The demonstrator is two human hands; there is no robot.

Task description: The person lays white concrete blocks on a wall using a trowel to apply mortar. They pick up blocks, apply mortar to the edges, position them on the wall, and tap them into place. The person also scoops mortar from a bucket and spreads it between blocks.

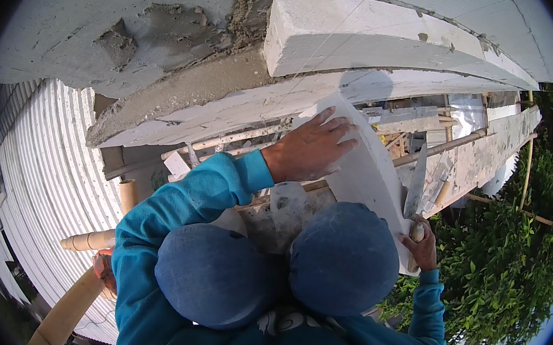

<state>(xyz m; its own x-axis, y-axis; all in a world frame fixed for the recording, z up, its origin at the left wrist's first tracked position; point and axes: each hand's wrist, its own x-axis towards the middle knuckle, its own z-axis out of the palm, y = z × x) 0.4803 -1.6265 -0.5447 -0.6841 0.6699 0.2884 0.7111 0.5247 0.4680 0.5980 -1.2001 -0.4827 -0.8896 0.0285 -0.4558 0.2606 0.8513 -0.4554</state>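
Observation:
A long white block (363,167) slants from the upper middle down to the right, beside my blue-clad knees (341,258). My left hand (312,143) lies on the block's upper part, fingers spread and bent slightly. My right hand (421,243), at the block's lower right end, is closed around the pale handle of a metal-bladed hand tool (415,186), whose blade points upward along the block's edge. Above the block, another white block (369,35) rests on a wall ledge (185,84) smeared with grey mortar.
White corrugated roofing (50,171) lies at left, with bamboo poles (87,241) and a red object (105,269) near my left elbow. Below the ledge are bamboo scaffolding and mortar-spattered boards (484,159). Leafy trees (506,281) fill the right side.

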